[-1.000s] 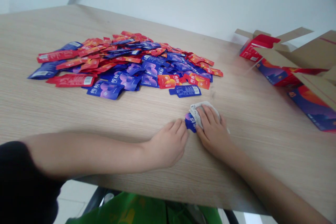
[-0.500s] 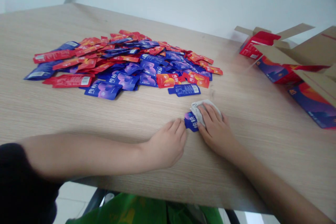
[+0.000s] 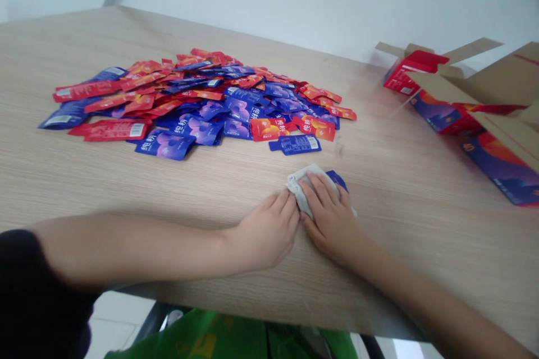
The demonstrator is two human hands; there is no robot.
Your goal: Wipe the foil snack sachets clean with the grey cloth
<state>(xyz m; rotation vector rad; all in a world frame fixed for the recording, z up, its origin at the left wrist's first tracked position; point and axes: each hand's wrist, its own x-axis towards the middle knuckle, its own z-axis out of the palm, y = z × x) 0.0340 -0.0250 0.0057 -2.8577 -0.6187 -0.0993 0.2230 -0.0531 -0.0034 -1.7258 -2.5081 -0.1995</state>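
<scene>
A blue pouch [image 3: 338,180] lies flat on the table in front of me, mostly hidden by a folded grey-white cloth [image 3: 300,179]. My right hand [image 3: 330,216] presses the cloth down on the pouch, fingers stretched over it; one corner of the pouch sticks out beyond the fingers. At the opposite end, my left hand [image 3: 269,230] is closed in a pinch on the pouch, its fingertips hidden and touching the cloth's edge. Just beyond, another blue pouch [image 3: 298,145] lies barcode side up.
A heap of red and blue pouches [image 3: 206,129] spreads over the far left of the wooden table [image 3: 177,190]. On the right stand printed cardboard boxes [image 3: 501,171] with raised flaps, one small red box [image 3: 415,70] behind. A wall rises at the table's back edge.
My right hand has slid the cloth left along the pouch toward my left hand. The pouch's printed left part is now covered, and its right corner shows. My left hand stays in place.
</scene>
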